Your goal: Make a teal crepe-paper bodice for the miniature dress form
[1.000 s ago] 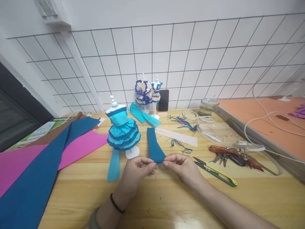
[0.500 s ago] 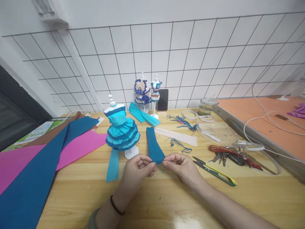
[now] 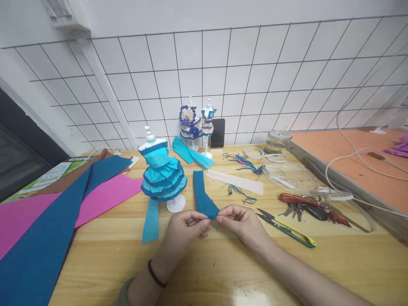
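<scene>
A dark blue crepe paper strip [image 3: 201, 196] lies on the table, its near end pinched between both hands. My left hand [image 3: 188, 227] grips the near edge with thumb and fingers closed. At the right corner of that end, my right hand [image 3: 237, 221] pinches the paper, close to the left fingertips. Left of the strip stands a small white dress form [image 3: 176, 204] wearing a ruffled turquoise dress [image 3: 164, 172] with dark blue edges. A turquoise strip [image 3: 151, 223] lies at its foot. Yellow-green thread snips [image 3: 288, 229] rest just right of my right hand.
Large blue [image 3: 57, 225] and pink sheets [image 3: 108, 197] cover the left side. Two smaller dressed forms [image 3: 208, 127] and a phone [image 3: 217, 133] stand by the tiled wall. Keys [image 3: 299, 210], a glass jar [image 3: 277, 141], tape rolls [image 3: 254, 153] and a pale strip [image 3: 236, 182] lie rightward.
The near end of the blue strip has been drawn narrower between my fingers, and its far part has shifted slightly left. My left fingers have moved a little closer to my right ones.
</scene>
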`<state>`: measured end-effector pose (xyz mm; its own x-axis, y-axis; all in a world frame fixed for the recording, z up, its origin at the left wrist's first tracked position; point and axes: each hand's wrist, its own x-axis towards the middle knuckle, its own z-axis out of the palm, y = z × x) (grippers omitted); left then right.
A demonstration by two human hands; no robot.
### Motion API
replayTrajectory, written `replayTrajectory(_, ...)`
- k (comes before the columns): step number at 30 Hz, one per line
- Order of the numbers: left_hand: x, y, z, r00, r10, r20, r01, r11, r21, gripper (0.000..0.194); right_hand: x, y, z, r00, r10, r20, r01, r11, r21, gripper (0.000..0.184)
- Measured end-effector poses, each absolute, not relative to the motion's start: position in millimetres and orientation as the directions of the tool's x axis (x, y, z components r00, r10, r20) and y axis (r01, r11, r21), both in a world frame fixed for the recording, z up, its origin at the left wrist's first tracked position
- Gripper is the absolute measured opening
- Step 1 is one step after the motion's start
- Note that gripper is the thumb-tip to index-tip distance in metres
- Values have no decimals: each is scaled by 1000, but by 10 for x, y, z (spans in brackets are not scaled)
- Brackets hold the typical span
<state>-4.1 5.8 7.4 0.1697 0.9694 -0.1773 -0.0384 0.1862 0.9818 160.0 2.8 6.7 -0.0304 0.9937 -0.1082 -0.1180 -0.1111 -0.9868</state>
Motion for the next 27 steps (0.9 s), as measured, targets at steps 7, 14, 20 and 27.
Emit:
replayTrajectory(7,-53,58,62,172,967,-189,-32,197,980,20,1588,32,56,-38,991,-130,-184,-135,-974,26)
replayTrajectory(14,-42,63,43,172,969,-175,-74,190,979,23,1574,46,60,-75,993,-88,-272,-106,-957,32)
replayTrajectory(20,-31,48,72,157,975,-157,-69,170,983,26,1577,37,66,-86,995,-60,-257,-80,-963,34)
replayTrajectory(27,-24,61,75,184,971,-155,-98,176,980,31,1579,43,39,-88,995,-46,-254,-67,-965,34)
